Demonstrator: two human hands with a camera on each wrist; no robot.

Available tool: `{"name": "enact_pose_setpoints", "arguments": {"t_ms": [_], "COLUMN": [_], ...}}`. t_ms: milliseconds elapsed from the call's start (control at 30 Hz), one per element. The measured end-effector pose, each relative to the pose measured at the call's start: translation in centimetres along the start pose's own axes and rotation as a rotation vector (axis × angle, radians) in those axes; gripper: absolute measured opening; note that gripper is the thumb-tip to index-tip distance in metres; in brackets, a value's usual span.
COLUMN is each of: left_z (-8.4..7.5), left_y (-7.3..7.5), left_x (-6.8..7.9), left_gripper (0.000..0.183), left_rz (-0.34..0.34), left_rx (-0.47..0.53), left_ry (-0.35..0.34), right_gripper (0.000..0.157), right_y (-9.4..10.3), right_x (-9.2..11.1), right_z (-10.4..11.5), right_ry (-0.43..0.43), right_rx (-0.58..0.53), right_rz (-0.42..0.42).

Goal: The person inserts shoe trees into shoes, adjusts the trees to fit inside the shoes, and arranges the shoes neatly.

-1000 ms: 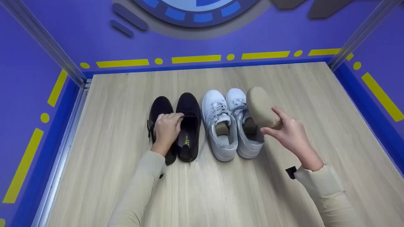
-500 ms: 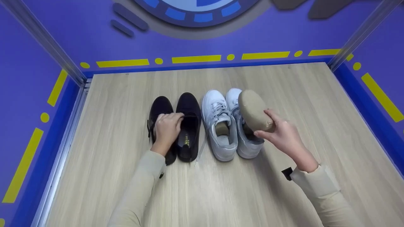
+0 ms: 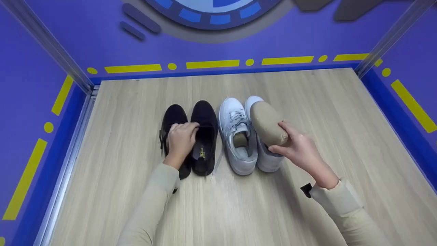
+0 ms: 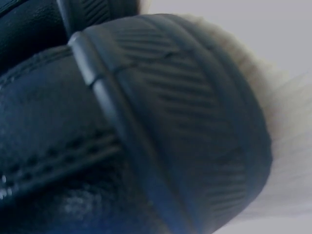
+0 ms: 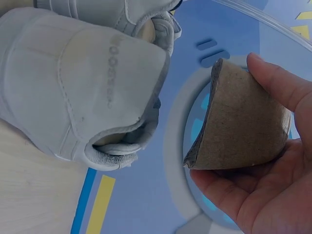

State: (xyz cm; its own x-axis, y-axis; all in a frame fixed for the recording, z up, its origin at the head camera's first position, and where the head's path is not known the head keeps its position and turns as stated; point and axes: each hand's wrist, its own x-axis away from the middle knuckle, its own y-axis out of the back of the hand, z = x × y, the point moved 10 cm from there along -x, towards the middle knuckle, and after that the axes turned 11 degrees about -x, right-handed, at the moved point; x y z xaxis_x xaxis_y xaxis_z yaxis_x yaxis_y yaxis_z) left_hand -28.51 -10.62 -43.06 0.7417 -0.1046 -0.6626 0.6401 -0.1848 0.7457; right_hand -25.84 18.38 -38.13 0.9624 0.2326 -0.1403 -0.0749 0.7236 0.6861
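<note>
My right hand (image 3: 302, 150) holds a tan, rounded shoe shaper (image 3: 268, 123) by its rear end, thumb on one side and fingers on the other. In the head view the shaper covers much of the right white sneaker (image 3: 269, 162); in the right wrist view a gap separates the shaper (image 5: 239, 122) from the sneakers (image 5: 87, 87). Another tan piece (image 3: 240, 139) sits inside the left white sneaker (image 3: 229, 111). My left hand (image 3: 182, 136) lies over the left black shoe (image 3: 173, 114), bent fingers reaching the opening of the right black shoe (image 3: 203, 112). Its fingertips and thumb are hidden.
Both pairs stand side by side, toes away from me, on a wood-grain board (image 3: 136, 102). A loose lace lies between the pairs. Blue panels (image 3: 218, 51) with yellow marks and metal posts enclose the board at the back and sides.
My right hand has moved left with the shoe shaper, from the right side of the right white sneaker to over it. My left hand and all the shoes have stayed put.
</note>
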Motion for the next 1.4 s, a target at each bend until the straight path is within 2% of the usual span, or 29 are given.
{"name": "enact_pose_setpoints", "arguments": {"t_ms": [400, 733, 1400], "left_z": [0.0, 0.0, 0.2], "left_y": [0.1, 0.1, -0.1], "left_x": [0.1, 0.1, 0.0], "left_gripper": [0.01, 0.009, 0.01], "left_rz": [-0.003, -0.005, 0.008], "left_rx": [0.012, 0.004, 0.004], "left_ry": [0.003, -0.001, 0.002], "right_gripper": [0.068, 0.069, 0.069], "right_y": [-0.9, -1.6, -3.0], "right_x": [0.3, 0.5, 0.7], "right_z": [0.7, 1.3, 3.3], "right_ry": [0.05, 0.044, 0.114], "right_rx": [-0.013, 0.005, -0.01], "right_rz": [-0.01, 0.027, 0.086]}}
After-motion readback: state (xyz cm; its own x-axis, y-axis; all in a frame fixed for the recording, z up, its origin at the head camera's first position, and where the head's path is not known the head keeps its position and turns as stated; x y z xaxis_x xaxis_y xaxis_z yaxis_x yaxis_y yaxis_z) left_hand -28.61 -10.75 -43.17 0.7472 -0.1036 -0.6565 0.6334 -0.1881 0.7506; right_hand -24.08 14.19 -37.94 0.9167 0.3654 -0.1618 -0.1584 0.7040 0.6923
